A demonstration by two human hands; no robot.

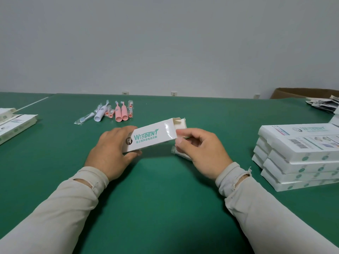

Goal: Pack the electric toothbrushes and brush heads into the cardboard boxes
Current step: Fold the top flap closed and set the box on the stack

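Sleeves: nearest to us, both cream sleeves (69,204) reach forward over the green table (165,198).
Left hand: our left hand (111,151) grips the closed end of the white box (148,137), fingers curled over its top edge and thumb under its near edge, holding it tilted just off the table.
Right hand: our right hand (200,151) pinches with thumb and forefinger at the open mouth of the box, on the white insert (180,124) that sticks out there; something clear also shows under this hand, though we cannot tell what.
Flap: the brown inner flap (176,120) stands open just beyond our right fingertips.
Step, as we judge it: seating the contents and getting ready to close this end.
Doing it well: we keep the left grip firm but not crushing, since thin card dents easily; we push the insert straight along the box, not at an angle, so it does not snag the flap.
Risk: a skewed push may buckle the mouth or trap plastic wrap in the fold.
Toothbrushes: pink and white toothbrushes (121,112) with bagged brush heads (83,120) lie beyond our left hand, well apart from it.
Packed boxes: a stack of boxes (293,158) sits out to the side of our right hand.
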